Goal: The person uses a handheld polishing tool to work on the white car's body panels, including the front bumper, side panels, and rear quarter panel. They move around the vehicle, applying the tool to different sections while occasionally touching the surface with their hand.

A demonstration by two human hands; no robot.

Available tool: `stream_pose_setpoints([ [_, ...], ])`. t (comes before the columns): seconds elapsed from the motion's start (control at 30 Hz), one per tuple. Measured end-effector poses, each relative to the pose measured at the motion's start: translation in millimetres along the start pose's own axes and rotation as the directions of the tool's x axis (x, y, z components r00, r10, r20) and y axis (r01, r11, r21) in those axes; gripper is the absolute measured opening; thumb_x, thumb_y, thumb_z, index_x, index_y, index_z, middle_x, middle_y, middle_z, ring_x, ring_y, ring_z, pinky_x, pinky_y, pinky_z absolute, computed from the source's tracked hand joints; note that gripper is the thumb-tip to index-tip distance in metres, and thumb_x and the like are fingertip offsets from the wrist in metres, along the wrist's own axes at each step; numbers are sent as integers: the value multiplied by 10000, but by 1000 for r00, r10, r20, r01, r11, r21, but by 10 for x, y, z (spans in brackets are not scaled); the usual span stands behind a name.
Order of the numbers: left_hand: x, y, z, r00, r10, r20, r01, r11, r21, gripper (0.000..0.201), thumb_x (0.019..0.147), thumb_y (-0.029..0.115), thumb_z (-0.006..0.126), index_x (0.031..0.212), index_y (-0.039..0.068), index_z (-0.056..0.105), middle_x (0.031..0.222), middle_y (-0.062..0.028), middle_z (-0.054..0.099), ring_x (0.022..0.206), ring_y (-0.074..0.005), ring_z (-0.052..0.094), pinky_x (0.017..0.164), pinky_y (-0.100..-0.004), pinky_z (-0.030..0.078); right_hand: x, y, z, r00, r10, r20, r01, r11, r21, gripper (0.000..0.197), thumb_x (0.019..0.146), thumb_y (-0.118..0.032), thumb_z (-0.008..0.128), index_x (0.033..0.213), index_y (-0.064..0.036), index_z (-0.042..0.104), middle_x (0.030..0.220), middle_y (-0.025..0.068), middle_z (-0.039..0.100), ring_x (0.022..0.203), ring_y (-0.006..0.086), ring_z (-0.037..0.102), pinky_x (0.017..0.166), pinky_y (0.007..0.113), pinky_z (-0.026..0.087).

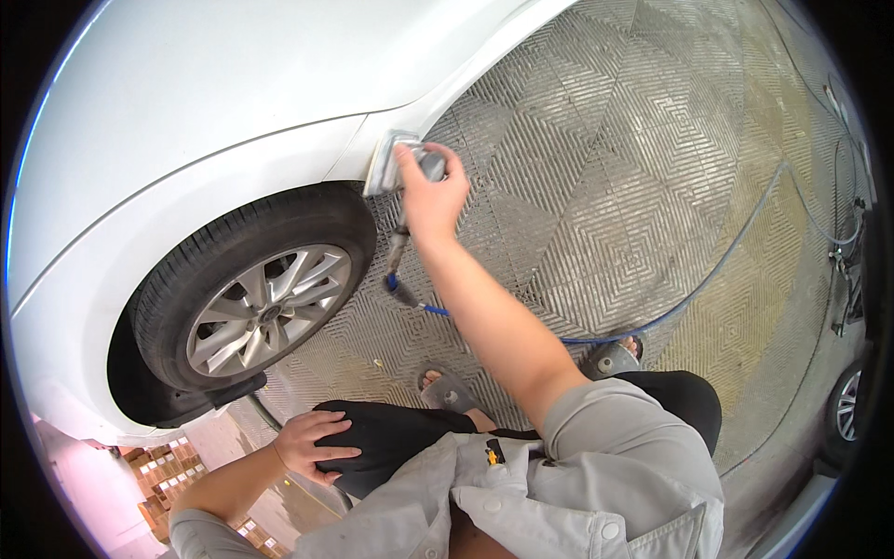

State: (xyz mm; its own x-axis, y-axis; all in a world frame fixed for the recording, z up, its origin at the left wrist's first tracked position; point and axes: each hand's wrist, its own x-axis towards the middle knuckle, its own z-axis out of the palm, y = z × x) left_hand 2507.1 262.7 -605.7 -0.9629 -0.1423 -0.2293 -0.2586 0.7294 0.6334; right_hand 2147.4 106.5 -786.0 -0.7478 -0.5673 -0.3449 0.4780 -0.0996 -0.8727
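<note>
My right hand (434, 197) grips a grey hand-held air sander (410, 154) with a rectangular pad. Its flat face lies against the white car body (251, 84), just past the wheel arch edge; exact contact is hard to judge. From the tool's handle a fitting (397, 250) runs down to a blue air hose (680, 307). My left hand (315, 443) rests palm down on my black-clad knee (372, 456), fingers spread and holding nothing.
A black tyre with a silver alloy wheel (270, 317) sits below the arch. Grooved grey floor tiles (605, 224) lie under my sandalled feet (449, 391). Stacked brown boxes (168, 470) stand at the lower left. Another vehicle's wheel (846, 405) shows at the right rim.
</note>
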Motion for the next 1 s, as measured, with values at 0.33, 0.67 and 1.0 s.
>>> stream_pose_setpoints([
  [0.33,572,261,-32,950,-290,-118,303,946,111,401,693,291,836,1093,265,833,1141,-71,765,1097,-310,741,872,-443,620,533,889,-291,928,279,-245,-309,947,-90,530,887,-316,904,1213,32,671,1054,121,700,849,187,663,683,336,553],
  [0.67,813,183,-78,903,-324,-283,293,945,-148,160,692,62,785,843,116,800,828,-62,769,672,-232,742,611,-337,593,301,615,-231,951,297,-89,-289,953,96,519,915,-313,882,1246,11,647,1033,98,691,777,139,633,594,296,543],
  [1.0,969,504,-263,890,-389,-236,342,914,-216,72,763,88,793,807,139,769,744,-23,724,629,-251,703,573,-368,562,-182,-87,-676,779,549,-304,-537,834,130,601,910,-384,876,1263,40,637,1165,161,695,962,237,707,673,392,595],
])
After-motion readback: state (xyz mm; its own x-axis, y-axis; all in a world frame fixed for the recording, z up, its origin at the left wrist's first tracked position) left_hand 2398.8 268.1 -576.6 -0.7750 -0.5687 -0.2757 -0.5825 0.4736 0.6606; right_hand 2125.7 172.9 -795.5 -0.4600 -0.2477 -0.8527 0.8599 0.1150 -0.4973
